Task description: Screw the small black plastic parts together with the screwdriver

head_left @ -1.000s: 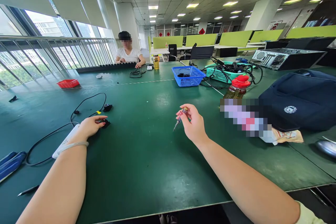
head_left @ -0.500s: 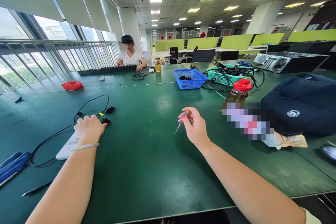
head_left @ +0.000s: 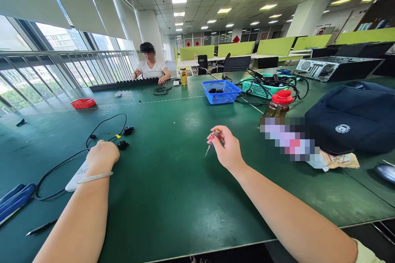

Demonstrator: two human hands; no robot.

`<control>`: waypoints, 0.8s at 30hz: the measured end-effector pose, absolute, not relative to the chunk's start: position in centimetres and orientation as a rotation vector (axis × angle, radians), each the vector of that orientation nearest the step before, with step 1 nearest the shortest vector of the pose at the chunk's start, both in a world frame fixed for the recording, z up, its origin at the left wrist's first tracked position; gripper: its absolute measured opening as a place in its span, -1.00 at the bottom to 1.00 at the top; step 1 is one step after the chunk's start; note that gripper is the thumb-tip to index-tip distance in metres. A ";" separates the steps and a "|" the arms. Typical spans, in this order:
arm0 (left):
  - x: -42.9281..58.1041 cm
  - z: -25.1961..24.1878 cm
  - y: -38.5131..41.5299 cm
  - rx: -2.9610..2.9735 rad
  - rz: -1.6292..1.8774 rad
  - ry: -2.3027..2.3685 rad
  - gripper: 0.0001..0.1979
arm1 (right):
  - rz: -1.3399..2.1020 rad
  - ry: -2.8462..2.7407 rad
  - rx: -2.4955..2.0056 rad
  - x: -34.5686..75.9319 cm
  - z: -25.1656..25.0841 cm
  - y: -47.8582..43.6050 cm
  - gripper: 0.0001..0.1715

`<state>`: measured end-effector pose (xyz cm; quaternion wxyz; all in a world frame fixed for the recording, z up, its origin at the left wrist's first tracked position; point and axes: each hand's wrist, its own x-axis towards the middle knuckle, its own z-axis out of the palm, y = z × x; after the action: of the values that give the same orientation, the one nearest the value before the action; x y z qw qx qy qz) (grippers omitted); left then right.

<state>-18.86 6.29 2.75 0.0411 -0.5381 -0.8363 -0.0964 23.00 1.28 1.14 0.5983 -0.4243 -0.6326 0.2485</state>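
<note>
My right hand (head_left: 226, 148) is raised over the green table, pinching a small screwdriver (head_left: 212, 141) with a gold-coloured end cap, its thin tip slanting down to the left. On the left, my left hand (head_left: 102, 157) is low with curled fingers, beside the far end of a flat white box (head_left: 77, 176) with a printed label. What its fingertips hold is hidden. Two small black pieces (head_left: 122, 144) lie just right of that hand. A black cable (head_left: 55, 169) with a yellow tag loops around the box and past the hand.
Blue gloves (head_left: 15, 203) and a black pen (head_left: 41, 227) lie at left. Farther back are a red tray (head_left: 83, 104), a blue basket (head_left: 222, 98), a green basket (head_left: 261, 90) with cables, and a red-lidded bottle (head_left: 277, 107). A dark bag (head_left: 354, 119) is right. Another person sits opposite.
My left hand has drawn back slightly from the nearer black piece, which now shows fully. My right hand keeps the screwdriver in nearly the same place. The view has shifted slightly.
</note>
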 end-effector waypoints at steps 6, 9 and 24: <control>-16.9 2.3 6.6 -1.590 -0.278 -2.495 -0.52 | 0.570 -1.481 -0.979 23.0 1.1 1.2 -0.83; -16.5 2.0 6.9 -1.602 -0.304 -2.456 -0.53 | 0.572 -1.491 -0.987 23.0 1.4 1.1 -0.83; -17.8 0.7 8.7 -1.705 -0.295 -2.415 -0.60 | 0.582 -1.529 -0.996 22.8 1.4 1.0 -0.84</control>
<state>-17.78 8.66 0.69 0.0851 -0.5718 -0.8100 -0.0988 22.84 1.01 1.37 0.5754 -0.4253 -0.6529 0.2484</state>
